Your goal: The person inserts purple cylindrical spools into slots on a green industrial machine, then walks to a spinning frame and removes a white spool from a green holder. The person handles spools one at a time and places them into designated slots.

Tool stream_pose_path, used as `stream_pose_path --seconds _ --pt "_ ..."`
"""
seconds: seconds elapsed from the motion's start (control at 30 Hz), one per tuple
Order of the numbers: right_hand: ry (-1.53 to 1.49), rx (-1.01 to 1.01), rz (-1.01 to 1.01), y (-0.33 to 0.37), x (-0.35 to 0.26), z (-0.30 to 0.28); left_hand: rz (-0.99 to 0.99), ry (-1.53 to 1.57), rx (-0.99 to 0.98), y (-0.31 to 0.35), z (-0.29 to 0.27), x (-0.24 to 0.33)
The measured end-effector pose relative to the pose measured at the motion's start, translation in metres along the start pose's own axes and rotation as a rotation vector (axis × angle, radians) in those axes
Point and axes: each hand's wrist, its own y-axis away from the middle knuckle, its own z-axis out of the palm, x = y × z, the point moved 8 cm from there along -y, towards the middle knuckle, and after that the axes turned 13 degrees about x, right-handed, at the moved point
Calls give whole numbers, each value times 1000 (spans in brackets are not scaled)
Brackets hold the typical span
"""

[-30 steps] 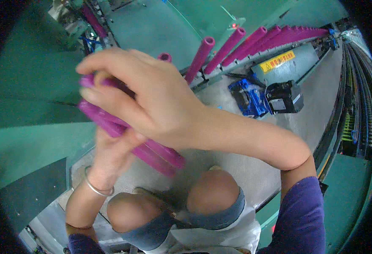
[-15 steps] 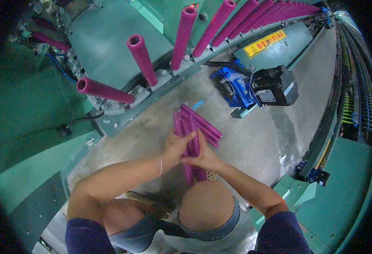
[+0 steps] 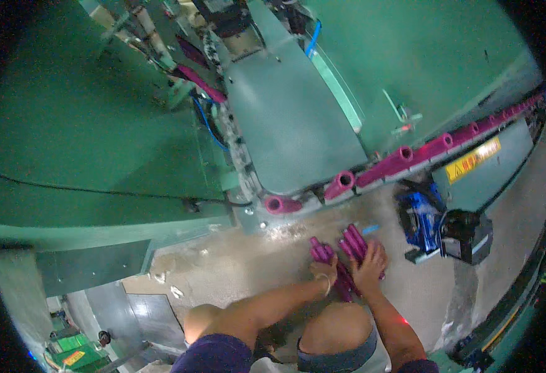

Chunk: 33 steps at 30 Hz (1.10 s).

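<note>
Several slim magenta tubes (image 3: 321, 250) stick out past the fingers of my left hand (image 3: 324, 271), which is closed round them low over the floor. Just to its right, my right hand (image 3: 370, 268) curls over another cluster of magenta tubes (image 3: 354, 239), its fingers wrapped on their upper side. One more tube (image 3: 344, 287) slants down between the two hands toward my knee. Whether the right hand's tubes touch the floor is hard to tell, since the hand covers much of them.
Ahead runs a curved machine rail carrying magenta tubes (image 3: 385, 169) on holders. A blue and black motor (image 3: 444, 227) stands at the right, beneath a yellow warning label (image 3: 473, 159). Green machine panels (image 3: 99, 149) rise at the left. A blue strip (image 3: 370, 229) lies on the floor.
My view has swung left and up along the machine. Both hands were together round one bundle; now they are apart, the right one on the tubes that lay beside it.
</note>
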Motion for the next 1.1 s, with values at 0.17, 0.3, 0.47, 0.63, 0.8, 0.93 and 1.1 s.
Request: stream_pose_path --seconds 0.17,0.3,0.47,0.63,0.8,0.93,1.1 --pt "48 -112 80 16 32 15 -96 -55 -13 4 34 17" --pt "84 -80 102 21 32 15 -255 314 69 -18 66 7" --pt "20 -83 102 3 32 8 -364 194 118 -13 59 -3" --pt "-45 -133 146 -8 49 21 -105 59 -88 11 14 10" --pt "-424 -451 351 3 59 3 213 -318 -556 93 -97 -17" --pt "-545 -745 509 -19 44 -89 378 -557 -528 150 -258 -11" --pt "-746 -256 4 -132 -93 -232 545 219 833 152 -502 37"
